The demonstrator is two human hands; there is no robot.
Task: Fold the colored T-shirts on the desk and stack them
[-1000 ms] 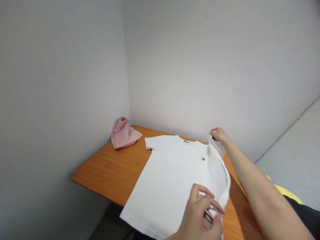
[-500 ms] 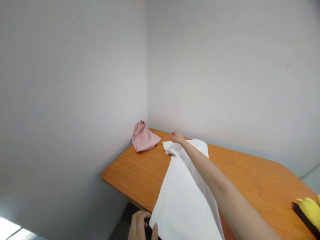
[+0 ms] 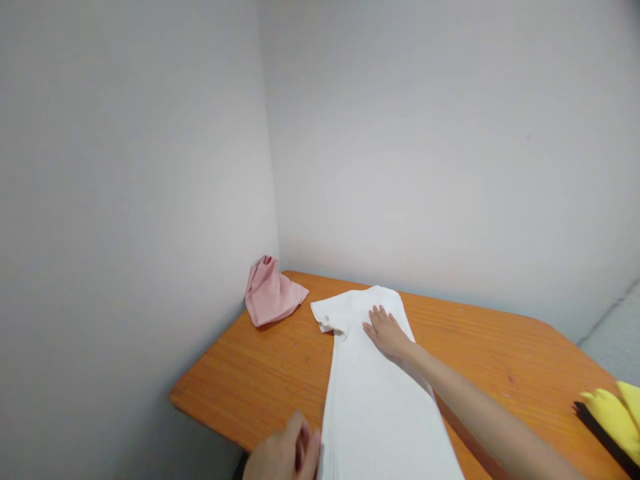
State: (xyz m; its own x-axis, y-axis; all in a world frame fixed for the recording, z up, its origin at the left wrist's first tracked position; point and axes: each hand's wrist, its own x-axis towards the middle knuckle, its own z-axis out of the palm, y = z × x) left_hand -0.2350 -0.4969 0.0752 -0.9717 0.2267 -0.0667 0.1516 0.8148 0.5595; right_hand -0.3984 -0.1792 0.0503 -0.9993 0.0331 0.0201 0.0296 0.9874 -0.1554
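Head view: we are seeing a white shirt [image 3: 385, 413] lying folded lengthwise on the wooden table [image 3: 500, 340]. The right hand [image 3: 387, 333] is resting palm-down on its upper part, fingers extended and spread. The left hand [image 3: 286, 452] is sitting half-curled at its lower left edge; we cannot tell whether it is gripping fabric. Pink cloth [image 3: 273, 295] is lying near the far left corner, a yellow-and-black item [image 3: 607, 417] at the right.

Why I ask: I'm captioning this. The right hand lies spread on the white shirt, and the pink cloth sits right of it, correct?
Not quite: the head view shows the pink cloth left of the white shirt. The right hand does lie spread on that shirt.
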